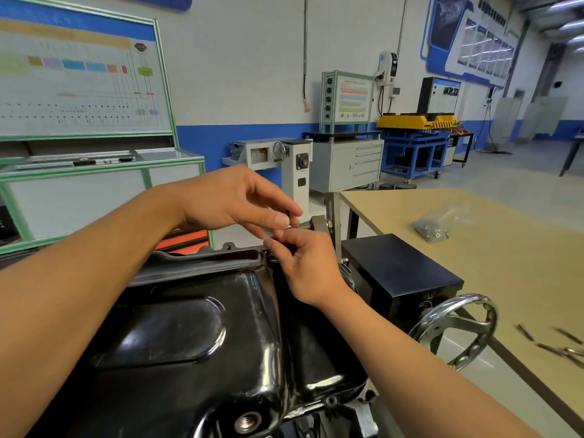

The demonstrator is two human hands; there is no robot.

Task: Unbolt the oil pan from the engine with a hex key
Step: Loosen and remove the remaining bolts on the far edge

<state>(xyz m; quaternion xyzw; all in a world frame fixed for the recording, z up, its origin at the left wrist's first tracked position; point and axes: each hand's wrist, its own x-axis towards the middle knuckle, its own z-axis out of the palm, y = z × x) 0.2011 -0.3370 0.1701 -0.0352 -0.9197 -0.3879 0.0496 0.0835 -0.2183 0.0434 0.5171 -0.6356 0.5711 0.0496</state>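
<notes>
Seemingly bolt work at the oil pan far corner: right hand pinches a small grey piece, left hand half-open, grip unclear; next, hex key needs square seating.

head cam | faces forward and down | close above oil pan | single view

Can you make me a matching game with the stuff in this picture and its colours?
Things:
1. oil pan
2. handwheel
3. table
4. plastic bag

Colours:
A. silver
B. see-through
C. shiny black
D. light brown

Pairs: 1-C, 2-A, 3-D, 4-B
</notes>
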